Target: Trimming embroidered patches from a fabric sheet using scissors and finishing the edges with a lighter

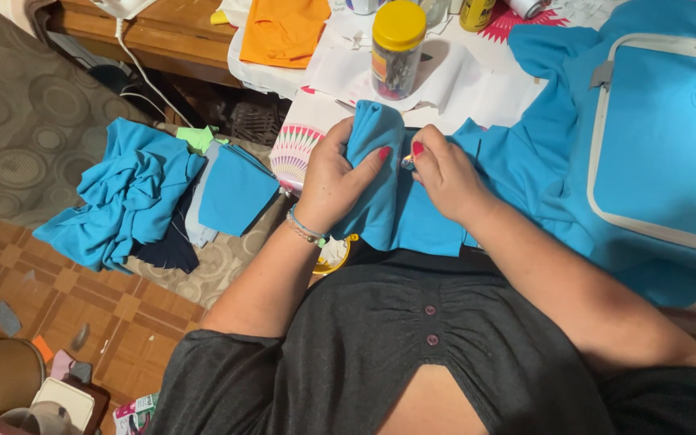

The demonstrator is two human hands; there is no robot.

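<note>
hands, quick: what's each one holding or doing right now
Left hand: closed, gripping the blue cloth.
Right hand: fingers pinched on a small tool at the cloth.

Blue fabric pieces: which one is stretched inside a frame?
The blue fabric at the right, bordered by a pale frame. The piece in the hands and the floor pile are loose.

Single head view, looking steeply down, close over the lap
</note>
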